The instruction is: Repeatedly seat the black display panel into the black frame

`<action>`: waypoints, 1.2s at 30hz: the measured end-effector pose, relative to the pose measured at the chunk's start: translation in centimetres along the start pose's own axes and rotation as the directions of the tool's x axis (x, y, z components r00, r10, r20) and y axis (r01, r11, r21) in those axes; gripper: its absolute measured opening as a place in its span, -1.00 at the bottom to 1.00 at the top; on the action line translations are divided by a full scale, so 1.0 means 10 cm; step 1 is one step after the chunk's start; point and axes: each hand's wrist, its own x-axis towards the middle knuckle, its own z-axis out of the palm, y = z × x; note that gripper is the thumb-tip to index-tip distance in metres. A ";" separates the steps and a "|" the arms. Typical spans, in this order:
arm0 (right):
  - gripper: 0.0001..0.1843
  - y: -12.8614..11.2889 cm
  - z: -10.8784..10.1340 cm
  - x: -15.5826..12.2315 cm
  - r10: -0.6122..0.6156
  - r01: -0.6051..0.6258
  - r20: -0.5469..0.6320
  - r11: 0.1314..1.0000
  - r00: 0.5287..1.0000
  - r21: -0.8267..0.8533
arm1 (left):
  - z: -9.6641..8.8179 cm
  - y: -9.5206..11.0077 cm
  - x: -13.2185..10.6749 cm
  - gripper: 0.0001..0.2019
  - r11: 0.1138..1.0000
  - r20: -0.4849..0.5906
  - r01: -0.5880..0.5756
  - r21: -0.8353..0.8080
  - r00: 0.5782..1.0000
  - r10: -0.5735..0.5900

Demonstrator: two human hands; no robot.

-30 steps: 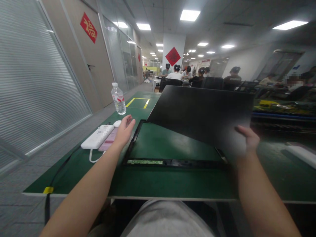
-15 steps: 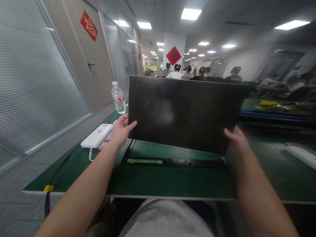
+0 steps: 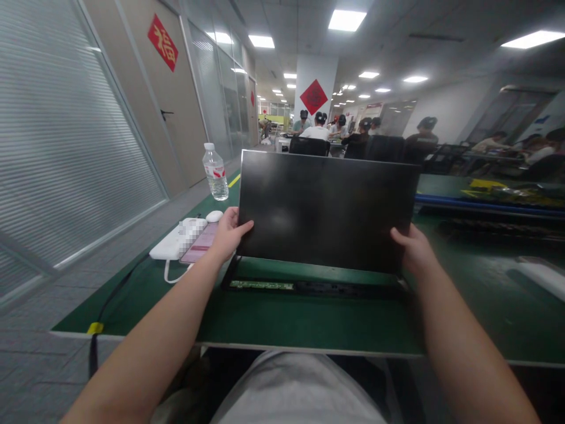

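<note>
While both hands are raised over the green counter [image 3: 309, 324], we record a dark flat display panel [image 3: 326, 212] held between them, its broad face turned toward us and its lower edge sloping down to the right. We note that the left hand [image 3: 230, 231] has its grip closed on the left edge, thumb laid across the front face; the right hand [image 3: 414, 247] has its grip closed on the right edge near the lower corner, thumb likewise in front. Below the panel lies a black bezel frame [image 3: 348, 289], its near bar exposed and its far portion hidden; we cannot tell whether the panel's lower edge touches it. Along the left part of that bar we observe a narrow green circuit board [image 3: 261, 285]. Left of the frame, we find a white power bank [image 3: 174, 240] with a white cable [image 3: 166, 272], a smartphone [image 3: 200, 242] beside it, and a small rounded white object [image 3: 214, 217] just beyond the phone. Farther back stands a capped clear water bottle [image 3: 216, 176], upright, bearing a red-and-white label. At the far right we log a blurred white item [image 3: 545, 280].
</note>
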 end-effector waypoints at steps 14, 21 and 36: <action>-0.71 0.21 -0.12 0.16 0.426 -0.428 -0.051 0.887 0.903 -0.171 | 0.00 -0.22 -0.04 -0.53 0.937 -0.027 0.280 0.211 0.960 -0.280; -0.72 0.22 -0.14 0.18 0.465 -0.463 -0.032 0.868 0.885 -0.178 | -0.05 -0.30 -0.02 -0.45 0.943 -0.032 0.221 0.248 0.975 -0.220; -0.74 0.18 -0.08 0.11 0.448 -0.444 -0.043 0.859 0.893 -0.256 | -0.06 -0.32 -0.01 -0.45 0.938 -0.020 0.230 0.257 0.972 -0.233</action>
